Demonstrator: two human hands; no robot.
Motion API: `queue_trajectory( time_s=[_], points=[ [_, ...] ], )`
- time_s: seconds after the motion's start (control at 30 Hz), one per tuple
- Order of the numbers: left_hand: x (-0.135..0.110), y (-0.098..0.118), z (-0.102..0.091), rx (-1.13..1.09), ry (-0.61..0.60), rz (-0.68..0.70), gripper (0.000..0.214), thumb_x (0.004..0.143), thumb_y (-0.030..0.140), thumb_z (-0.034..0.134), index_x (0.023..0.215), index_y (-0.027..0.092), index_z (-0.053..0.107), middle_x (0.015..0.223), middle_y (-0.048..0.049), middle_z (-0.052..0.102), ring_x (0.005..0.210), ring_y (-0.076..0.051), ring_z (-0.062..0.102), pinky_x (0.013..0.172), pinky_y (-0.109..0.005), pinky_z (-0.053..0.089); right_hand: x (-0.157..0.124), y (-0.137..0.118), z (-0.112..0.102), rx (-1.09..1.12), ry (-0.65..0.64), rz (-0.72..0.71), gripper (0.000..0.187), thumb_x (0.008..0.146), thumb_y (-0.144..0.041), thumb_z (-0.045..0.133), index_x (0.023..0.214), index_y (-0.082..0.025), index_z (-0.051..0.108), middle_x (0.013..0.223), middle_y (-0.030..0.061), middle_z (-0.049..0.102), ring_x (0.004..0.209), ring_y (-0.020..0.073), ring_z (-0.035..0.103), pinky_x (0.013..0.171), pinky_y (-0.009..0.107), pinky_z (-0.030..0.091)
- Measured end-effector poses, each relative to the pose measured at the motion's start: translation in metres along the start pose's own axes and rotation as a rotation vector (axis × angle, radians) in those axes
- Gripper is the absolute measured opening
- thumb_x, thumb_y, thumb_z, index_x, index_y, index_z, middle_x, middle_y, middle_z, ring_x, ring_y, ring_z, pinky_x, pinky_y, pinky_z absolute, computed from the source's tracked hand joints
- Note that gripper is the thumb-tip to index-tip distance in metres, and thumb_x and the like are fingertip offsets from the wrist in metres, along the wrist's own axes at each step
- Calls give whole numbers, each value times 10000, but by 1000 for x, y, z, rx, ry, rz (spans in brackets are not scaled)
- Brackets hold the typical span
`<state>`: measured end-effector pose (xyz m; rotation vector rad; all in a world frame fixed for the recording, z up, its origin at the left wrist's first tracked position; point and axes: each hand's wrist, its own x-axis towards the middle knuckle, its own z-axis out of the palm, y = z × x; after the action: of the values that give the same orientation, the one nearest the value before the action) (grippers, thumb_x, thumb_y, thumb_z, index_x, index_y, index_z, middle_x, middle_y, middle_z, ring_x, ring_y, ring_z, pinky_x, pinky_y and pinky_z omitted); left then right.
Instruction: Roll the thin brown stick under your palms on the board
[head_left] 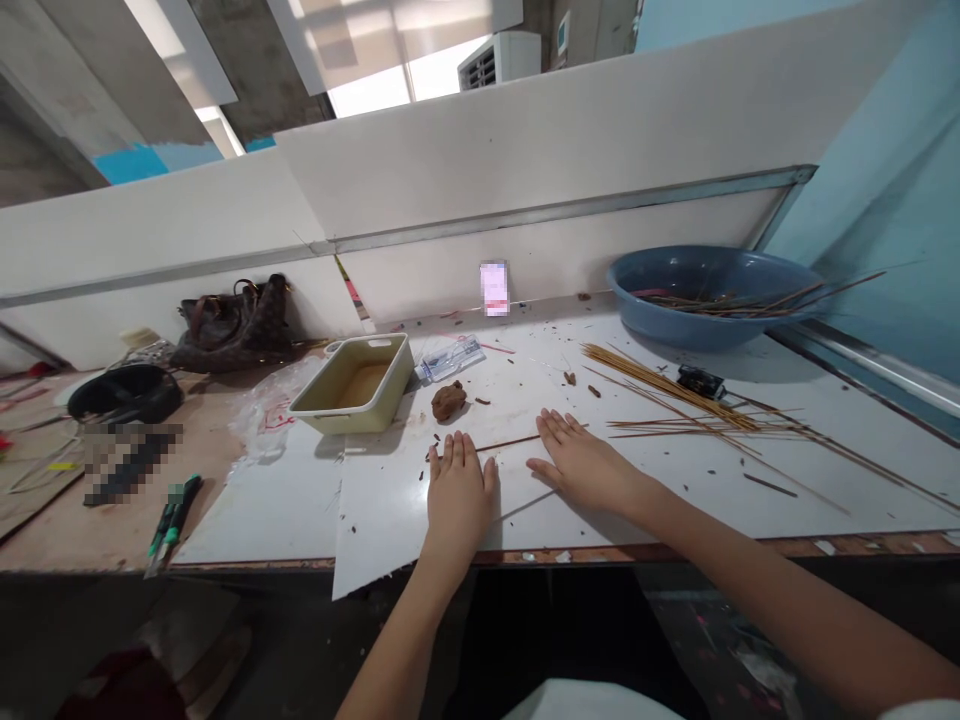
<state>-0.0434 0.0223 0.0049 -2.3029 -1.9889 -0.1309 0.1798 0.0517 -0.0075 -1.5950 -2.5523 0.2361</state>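
Tub [352, 419] left of brown lump [448, 401]. Left hand [459, 492] flat, nearside of lump, thumb out. Thin brown stick [514, 442] shows between hands, nearside-right of lump. Right hand [589, 465] flat, thumb apart, further right of lump. Even, light palm pressure should keep stick straight.

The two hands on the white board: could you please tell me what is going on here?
A person's left hand and right hand lie palm down, fingers spread across a thin brown stick on the white board. Just beyond the left hand sits a brown lump. Further right, loose thin sticks lie before a blue basin.
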Motion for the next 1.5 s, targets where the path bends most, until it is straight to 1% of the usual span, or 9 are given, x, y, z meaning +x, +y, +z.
queue_trajectory(
  time_s=[0.27,0.5,0.57,0.8,1.03,1.1,1.3,1.37,1.5],
  points=[
    [-49,-7,16,5,94,71,583,1126,319,312,1600,37,502,1656,-223,492,1578,-341,444,1310,-614,315,-47,-7,22,-11,84,-40,929,1098,-697,239,1666,30,349,1713,299,327,1608,370,347,1310,553,332],
    [-4,-7,6,-58,67,14,566,1123,342,351,1554,40,559,1615,-232,548,1566,-349,463,1318,-606,283,-10,6,-3,4,2,-27,900,1111,-667,210,1648,34,383,1698,294,364,1615,358,325,1329,566,268],
    [-6,-7,5,-61,55,14,569,1124,341,354,1561,33,547,1620,-231,542,1573,-348,451,1323,-600,276,-13,5,-3,0,10,-27,902,1108,-674,220,1654,26,377,1707,286,350,1619,355,316,1330,561,268],
    [-48,-9,15,-30,78,52,566,1118,314,343,1604,68,498,1665,-202,492,1588,-328,430,1316,-612,301,-53,3,11,-20,53,-75,907,1097,-707,248,1660,-13,400,1705,281,359,1601,365,362,1302,559,345],
    [-4,-6,1,-43,-4,-7,587,1118,351,383,1569,3,524,1642,-242,506,1583,-364,429,1326,-608,277,-8,11,-7,-4,-21,-10,917,1093,-706,250,1670,-3,368,1712,268,358,1623,355,304,1337,547,255],
    [-6,-5,2,-37,-13,-18,601,1122,361,375,1582,-2,506,1656,-239,488,1593,-361,412,1333,-598,266,-10,9,-7,-8,-26,-2,937,1085,-720,260,1665,7,372,1709,274,364,1618,359,317,1341,537,250],
    [-45,-8,20,-29,83,13,571,1118,330,351,1613,87,497,1667,-191,497,1588,-338,428,1319,-618,292,-47,6,7,-45,57,-63,893,1095,-691,293,1640,1,435,1686,286,400,1576,388,406,1300,545,358],
    [-40,-9,19,-29,77,14,575,1119,332,340,1608,77,502,1662,-198,504,1590,-343,425,1319,-627,285,-44,9,6,-43,61,-75,859,1102,-673,299,1647,-23,436,1680,272,419,1575,384,408,1294,562,365],
    [-8,-7,9,-37,30,-31,582,1114,338,367,1584,32,523,1646,-228,513,1593,-366,412,1327,-633,255,-15,16,-3,-14,5,-49,884,1104,-674,265,1660,2,388,1693,273,391,1607,368,344,1327,553,291]
  ],
)
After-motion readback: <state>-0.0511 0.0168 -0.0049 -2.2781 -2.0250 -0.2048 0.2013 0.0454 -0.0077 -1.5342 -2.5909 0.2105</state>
